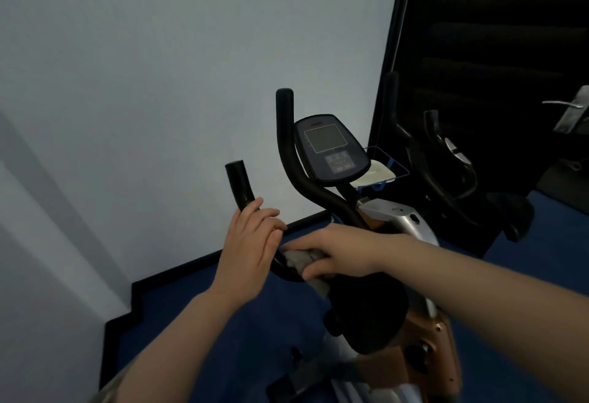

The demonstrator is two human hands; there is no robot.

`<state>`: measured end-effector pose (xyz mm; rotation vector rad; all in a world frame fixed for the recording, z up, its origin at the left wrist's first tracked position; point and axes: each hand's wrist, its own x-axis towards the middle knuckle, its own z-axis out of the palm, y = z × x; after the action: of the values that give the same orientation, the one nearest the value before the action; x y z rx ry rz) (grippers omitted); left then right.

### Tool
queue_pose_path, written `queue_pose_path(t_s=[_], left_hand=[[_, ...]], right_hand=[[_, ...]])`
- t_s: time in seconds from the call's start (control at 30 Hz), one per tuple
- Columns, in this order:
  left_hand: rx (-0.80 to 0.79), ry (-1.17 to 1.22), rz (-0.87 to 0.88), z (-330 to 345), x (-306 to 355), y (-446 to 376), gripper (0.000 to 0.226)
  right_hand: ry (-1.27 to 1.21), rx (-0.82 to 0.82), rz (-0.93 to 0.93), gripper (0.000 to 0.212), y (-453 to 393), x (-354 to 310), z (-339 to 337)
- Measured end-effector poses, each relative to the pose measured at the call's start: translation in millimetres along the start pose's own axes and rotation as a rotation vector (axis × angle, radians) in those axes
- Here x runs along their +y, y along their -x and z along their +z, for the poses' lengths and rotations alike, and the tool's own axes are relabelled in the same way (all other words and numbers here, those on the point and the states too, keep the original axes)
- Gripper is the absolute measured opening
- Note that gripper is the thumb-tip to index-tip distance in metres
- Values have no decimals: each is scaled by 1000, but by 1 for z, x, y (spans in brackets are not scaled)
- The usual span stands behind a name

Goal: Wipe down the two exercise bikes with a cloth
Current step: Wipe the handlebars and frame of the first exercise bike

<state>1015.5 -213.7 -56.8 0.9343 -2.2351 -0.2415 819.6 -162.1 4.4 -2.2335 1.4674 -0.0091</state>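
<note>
The near exercise bike (401,221) has a silver and copper body, black curved handlebars and a dark console (331,147). My left hand (251,243) rests on the left handlebar (239,186) with fingers loosely wrapped around the grip. My right hand (338,253) grips a grey cloth (299,259) bunched round the lower bend of that handlebar. The black saddle (373,307) sits just below my right forearm. A second, darker bike (446,160) stands further right against the black wall.
A white wall fills the left and centre, with black skirting along a blue floor (197,307). A small blue wire basket (385,170) holding something pale sits behind the console. A door handle (570,106) shows at the far right.
</note>
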Motion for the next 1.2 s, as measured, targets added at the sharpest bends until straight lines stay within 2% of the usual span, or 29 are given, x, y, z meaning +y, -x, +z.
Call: queue_pose_path(t_s=[0.1, 0.23, 0.3, 0.4, 0.47, 0.57, 0.67, 0.73, 0.8, 0.9, 0.97, 1.1, 1.2], left_hand=[[-8, 22, -12, -1, -1, 1, 42], [-25, 85, -51, -2, 3, -1, 46], [-60, 186, -85, -6, 5, -1, 42], [-122, 356, -109, -20, 1, 0, 40], [-151, 373, -62, -33, -6, -1, 38], [-136, 346, 42, -51, -18, -12, 38], [-85, 286, 104, -65, -35, -32, 37], [-77, 224, 166, -71, -47, -46, 38], [-79, 174, 226, -74, -58, -59, 39], [-124, 177, 245, -71, -69, -71, 40], [-133, 262, 210, -64, -70, -73, 42], [-50, 351, 195, -50, -71, -71, 44], [-22, 378, 222, -47, -74, -74, 37]], right_hand=[[35, -3, 39, 60, 6, 9, 1], [60, -48, 83, 49, -10, -11, 12], [-20, -10, 102, 46, -12, -18, 17], [-68, 68, 146, 53, 0, -14, 20], [-15, 100, 224, 55, 3, -18, 25], [257, 168, 295, 45, -14, -45, 42], [260, 264, 370, 44, -23, -66, 52], [272, 310, 413, 52, -22, -68, 61], [206, 375, 550, 56, -21, -75, 68], [40, 443, 630, 43, -36, -90, 62], [-163, 594, 677, 40, -45, -95, 53], [-338, 831, 691, 43, -53, -110, 65], [-267, 931, 735, 48, -60, -120, 75]])
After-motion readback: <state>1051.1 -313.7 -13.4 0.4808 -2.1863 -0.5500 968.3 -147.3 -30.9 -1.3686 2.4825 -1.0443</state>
